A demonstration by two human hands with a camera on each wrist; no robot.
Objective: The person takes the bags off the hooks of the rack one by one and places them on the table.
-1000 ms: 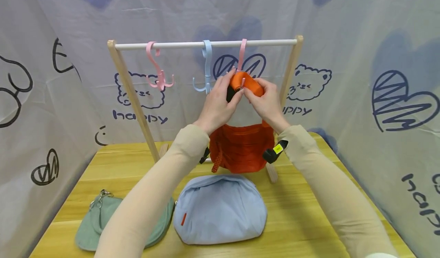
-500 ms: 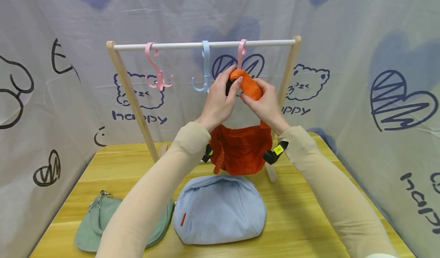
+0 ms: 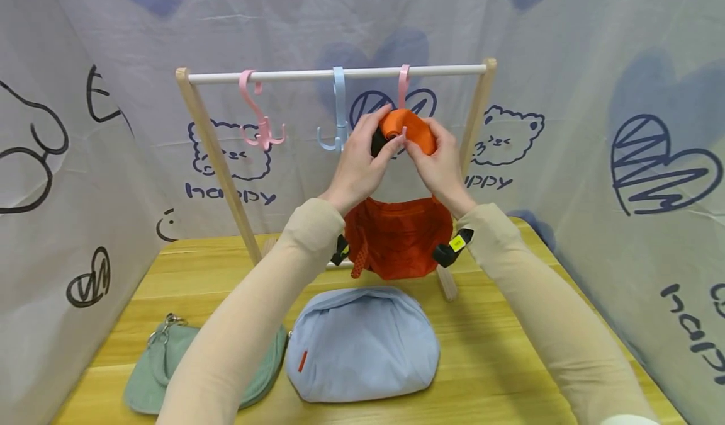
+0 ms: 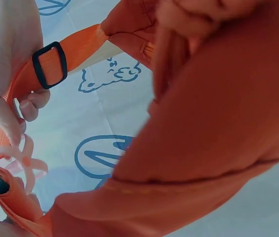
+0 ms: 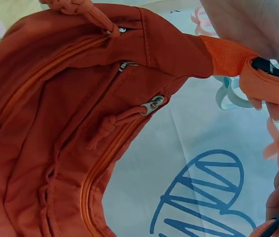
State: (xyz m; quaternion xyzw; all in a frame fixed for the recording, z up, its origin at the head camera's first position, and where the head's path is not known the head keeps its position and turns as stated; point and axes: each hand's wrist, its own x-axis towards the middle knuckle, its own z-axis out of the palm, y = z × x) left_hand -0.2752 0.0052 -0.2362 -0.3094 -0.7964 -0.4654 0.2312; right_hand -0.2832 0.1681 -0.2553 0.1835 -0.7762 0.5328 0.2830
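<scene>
An orange-red waist bag (image 3: 399, 242) hangs below both hands by its orange strap (image 3: 416, 128). My left hand (image 3: 358, 164) grips the strap beside a black buckle, clearer in the right wrist view as the buckle (image 5: 273, 70). On the strap's other side my right hand (image 3: 444, 164) pinches it near a black slider (image 4: 50, 64), which shows in the left wrist view. Between the hands is the right pink hook (image 3: 403, 88); one prong tip shows in front of the strap. Whether the strap rests on the prongs cannot be told.
A white rail (image 3: 294, 74) on wooden posts carries another pink hook (image 3: 264, 132) and a blue hook (image 3: 340, 113). In front on the wooden table (image 3: 498, 349) lie a light blue bag (image 3: 362, 349) and a green bag (image 3: 144, 374), partly behind the left sleeve.
The strap and both hands have shifted slightly up, and the bag hangs a little higher. The right pink hook has turned, its prong tip showing again in front of the strap.
</scene>
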